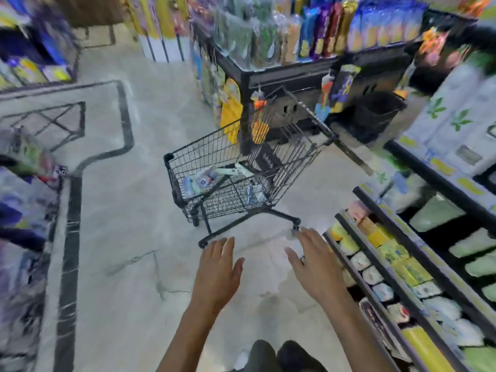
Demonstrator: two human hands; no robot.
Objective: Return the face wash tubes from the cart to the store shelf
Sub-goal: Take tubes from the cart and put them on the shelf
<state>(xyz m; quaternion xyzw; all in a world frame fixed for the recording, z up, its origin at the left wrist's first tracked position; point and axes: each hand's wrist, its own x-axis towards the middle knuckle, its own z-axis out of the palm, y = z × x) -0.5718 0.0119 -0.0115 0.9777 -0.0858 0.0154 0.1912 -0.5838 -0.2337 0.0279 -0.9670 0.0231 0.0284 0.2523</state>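
- Face wash tubes [204, 179] lie in the basket of the black wire cart [243, 167], a loose cluster on its mesh floor toward the front-left corner; the frame is blurred, so their number cannot be told.
- One pale tube [228, 171] in that cluster lies flat with its long axis running across the cart, roughly left to right; which end is the cap cannot be told.
- A further bluish packet [255, 193] lies on the cart floor nearer the person's side, apart from the cluster.
- The left hand [218, 267] hovers on the near side of the cart, palm down, fingers [221, 247] straight and close together, holding nothing and touching nothing.
- The right hand [315, 260] hovers beside it, also nearer than the cart, fingers [308, 237] straight and slightly spread, holding nothing; their tips appear just over the cart's near wheel [296, 227].
- The cart stands on a pale stone floor [128, 264] with dark inlaid lines.
- To the right of the cart runs a store shelf [418, 264] stocked with rows of small packaged goods.
- Beyond the cart stands a dark display rack [268, 73] filled with bright packets.
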